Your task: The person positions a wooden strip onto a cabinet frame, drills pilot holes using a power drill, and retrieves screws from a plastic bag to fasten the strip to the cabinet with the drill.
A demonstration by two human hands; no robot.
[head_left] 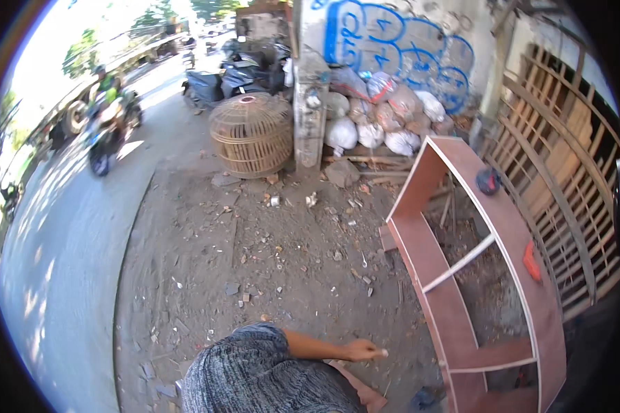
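Note:
From a grey mottled short sleeve at the lower edge, my bare arm reaches to the right. My left hand (pixel 363 350) ends it, fingers closed. A small pale spot shows at the fingertips, too small to name. Below the hand is part of a flat pinkish-brown piece (pixel 365 391), mostly hidden by my clothing. To the right lies a reddish-brown wooden frame (pixel 430 275) with pale edges and crosspieces, like an open shelf unit. A dark round object (pixel 488 181) and an orange-red object (pixel 532 261) rest on its far right side. My right hand is out of view.
Bare dirt (pixel 255 234) is strewn with small rubble. A domed bamboo cage (pixel 251 135) stands by a concrete post (pixel 311 110); filled sacks (pixel 393 110) are piled behind. Bamboo lattice (pixel 565 172) leans at right. A motorcycle rider (pixel 109 113) is on the road at left.

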